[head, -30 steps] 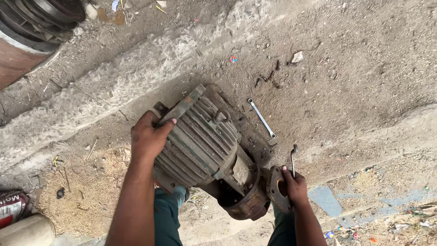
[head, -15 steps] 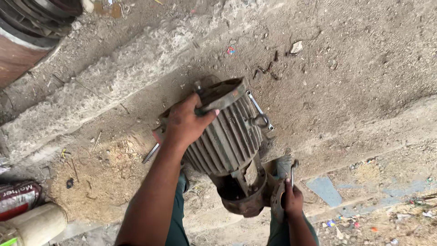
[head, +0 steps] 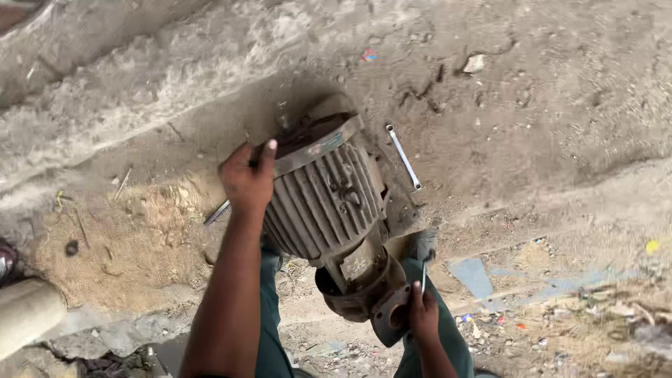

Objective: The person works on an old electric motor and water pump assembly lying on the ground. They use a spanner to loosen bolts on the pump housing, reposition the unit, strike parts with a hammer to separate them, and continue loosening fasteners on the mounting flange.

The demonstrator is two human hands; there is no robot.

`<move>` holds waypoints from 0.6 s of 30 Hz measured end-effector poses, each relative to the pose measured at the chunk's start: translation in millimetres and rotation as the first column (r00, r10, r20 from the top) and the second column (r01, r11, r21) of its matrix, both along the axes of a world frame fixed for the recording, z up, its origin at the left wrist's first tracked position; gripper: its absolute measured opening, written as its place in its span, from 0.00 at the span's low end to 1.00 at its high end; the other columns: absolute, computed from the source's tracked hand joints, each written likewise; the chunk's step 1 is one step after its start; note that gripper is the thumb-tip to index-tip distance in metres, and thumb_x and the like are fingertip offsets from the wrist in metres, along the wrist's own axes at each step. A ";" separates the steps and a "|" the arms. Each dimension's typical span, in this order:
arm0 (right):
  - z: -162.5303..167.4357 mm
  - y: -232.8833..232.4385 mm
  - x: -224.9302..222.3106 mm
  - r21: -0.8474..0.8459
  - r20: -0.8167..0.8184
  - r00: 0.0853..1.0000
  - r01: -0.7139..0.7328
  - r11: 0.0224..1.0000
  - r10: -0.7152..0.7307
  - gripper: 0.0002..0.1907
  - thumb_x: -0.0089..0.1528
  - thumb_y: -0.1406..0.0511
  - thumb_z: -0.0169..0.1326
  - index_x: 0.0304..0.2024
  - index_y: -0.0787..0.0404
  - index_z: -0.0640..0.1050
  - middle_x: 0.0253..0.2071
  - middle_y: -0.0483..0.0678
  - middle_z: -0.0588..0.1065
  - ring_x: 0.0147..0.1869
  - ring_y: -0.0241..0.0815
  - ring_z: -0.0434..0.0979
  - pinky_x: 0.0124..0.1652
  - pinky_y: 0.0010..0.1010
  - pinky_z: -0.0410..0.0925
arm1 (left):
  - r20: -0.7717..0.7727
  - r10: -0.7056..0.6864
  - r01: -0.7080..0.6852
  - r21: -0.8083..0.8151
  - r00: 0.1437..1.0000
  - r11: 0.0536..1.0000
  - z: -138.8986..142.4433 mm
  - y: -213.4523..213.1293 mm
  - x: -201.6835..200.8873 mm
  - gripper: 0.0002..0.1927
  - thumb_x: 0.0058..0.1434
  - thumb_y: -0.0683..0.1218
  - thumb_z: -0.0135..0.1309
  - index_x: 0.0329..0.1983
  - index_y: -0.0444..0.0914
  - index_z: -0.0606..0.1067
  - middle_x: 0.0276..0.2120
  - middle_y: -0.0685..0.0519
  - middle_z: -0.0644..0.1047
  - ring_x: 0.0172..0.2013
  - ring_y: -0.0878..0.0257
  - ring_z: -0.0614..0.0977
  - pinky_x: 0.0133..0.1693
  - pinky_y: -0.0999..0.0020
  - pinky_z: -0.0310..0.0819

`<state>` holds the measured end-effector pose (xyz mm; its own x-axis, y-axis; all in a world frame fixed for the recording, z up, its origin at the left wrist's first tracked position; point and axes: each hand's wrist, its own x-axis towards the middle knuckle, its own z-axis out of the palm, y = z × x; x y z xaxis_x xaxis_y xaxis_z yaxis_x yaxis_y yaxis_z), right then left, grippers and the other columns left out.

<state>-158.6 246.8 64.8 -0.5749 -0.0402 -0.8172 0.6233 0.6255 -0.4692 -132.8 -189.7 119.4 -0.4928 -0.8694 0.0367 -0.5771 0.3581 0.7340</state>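
The ground [head: 560, 112] is rough, dusty concrete and packed dirt, crossed by a pale raised ridge [head: 105, 105] at upper left. A shiny spanner [head: 404, 157] lies flat on it just beside the ribbed motor [head: 325, 203], and a thin metal rod [head: 215, 213] lies on the sandy patch [head: 133, 238]. Small coloured litter [head: 532, 329] is scattered at lower right.

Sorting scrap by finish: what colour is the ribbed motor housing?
Dull grey-brown, grimy and rust-stained, on the ribbed motor housing; the head view shows it, gripped by the left hand.

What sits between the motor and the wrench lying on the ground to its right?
Nothing: in the head view only bare, dusty concrete separates the finned motor from the wrench. The left hand grips the motor's far rim.
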 end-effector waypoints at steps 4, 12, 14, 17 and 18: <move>2.9 -7.2 -0.5 0.122 -0.107 0.988 -0.097 0.988 0.110 0.31 0.69 0.46 0.45 0.30 0.67 0.75 0.21 0.50 0.71 0.28 0.42 0.69 0.31 0.38 0.65 | -0.024 0.103 -0.104 -0.018 0.994 0.994 -26.5 -14.3 29.2 0.22 0.70 0.47 0.59 0.22 0.35 0.66 0.17 0.54 0.65 0.20 0.66 0.64 0.24 0.64 0.57; 36.8 -21.2 -35.9 0.212 0.005 0.971 -0.236 0.948 0.240 0.32 0.67 0.46 0.46 0.29 0.68 0.76 0.19 0.51 0.69 0.26 0.43 0.67 0.29 0.40 0.63 | -0.190 0.294 -0.244 0.248 0.937 0.937 -71.9 -57.7 87.4 0.19 0.70 0.46 0.56 0.24 0.36 0.67 0.19 0.57 0.63 0.25 0.69 0.60 0.27 0.66 0.53; 42.4 -24.5 -38.9 0.213 0.044 0.968 -0.250 0.945 0.246 0.32 0.67 0.45 0.46 0.28 0.68 0.77 0.19 0.49 0.70 0.26 0.40 0.67 0.29 0.39 0.62 | -0.199 0.361 -0.293 0.305 0.911 0.906 -79.6 -61.4 96.1 0.23 0.71 0.46 0.57 0.22 0.37 0.63 0.20 0.57 0.59 0.25 0.69 0.57 0.27 0.66 0.49; 50.2 -27.1 -47.3 0.264 0.093 0.945 -0.326 0.908 0.313 0.34 0.68 0.44 0.46 0.27 0.69 0.76 0.19 0.48 0.70 0.26 0.39 0.67 0.29 0.36 0.63 | -0.210 0.426 -0.324 0.391 0.880 0.862 -83.6 -62.7 102.7 0.27 0.72 0.48 0.57 0.20 0.38 0.59 0.18 0.58 0.57 0.23 0.67 0.54 0.28 0.65 0.45; 53.4 -27.2 -50.1 0.251 0.092 0.940 -0.341 0.906 0.329 0.35 0.68 0.44 0.47 0.27 0.70 0.75 0.19 0.49 0.69 0.26 0.39 0.66 0.29 0.37 0.62 | -0.210 0.435 -0.324 0.412 0.876 0.852 -83.1 -63.6 104.4 0.27 0.72 0.48 0.56 0.20 0.38 0.58 0.18 0.59 0.57 0.22 0.67 0.54 0.27 0.64 0.44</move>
<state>-208.7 219.7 118.2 -0.5263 -0.0066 -0.8503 0.3729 0.8969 -0.2377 -28.4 -253.2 36.3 -0.1363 -0.9655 -0.2217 -0.3588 -0.1605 0.9195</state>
